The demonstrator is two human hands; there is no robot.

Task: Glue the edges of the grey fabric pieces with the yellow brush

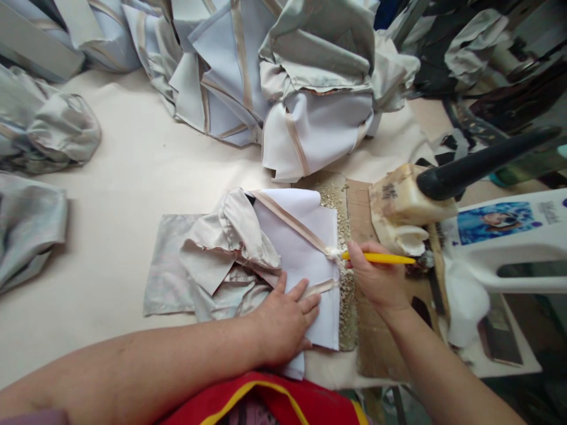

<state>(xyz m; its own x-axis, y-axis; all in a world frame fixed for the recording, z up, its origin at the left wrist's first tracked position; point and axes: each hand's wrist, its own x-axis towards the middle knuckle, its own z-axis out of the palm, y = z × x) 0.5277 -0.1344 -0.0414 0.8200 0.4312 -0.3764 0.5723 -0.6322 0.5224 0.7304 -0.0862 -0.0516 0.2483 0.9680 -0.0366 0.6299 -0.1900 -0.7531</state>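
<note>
My right hand (376, 277) is closed round a brush (390, 258) with a yellow handle. Its pale bristles touch the right edge of a sewn fabric piece (296, 236), near the end of a beige tape strip (292, 224). Fingers spread, my left hand (287, 321) presses flat on the same piece, close to a second, shorter tape strip (321, 288). Bunched grey-green cloth (234, 236) lies folded on the piece's left part. Beneath the right edge shows a board (348, 283) crusted with dried residue.
Just right of the board is brown cardboard (376, 348). A stained plastic container (394, 198) with a black-handled tool (482, 165) stands beyond my right hand, next to a white jug (509, 254). Similar sewn pieces (319, 124) heap up at the back; more cloth (26, 230) lies left.
</note>
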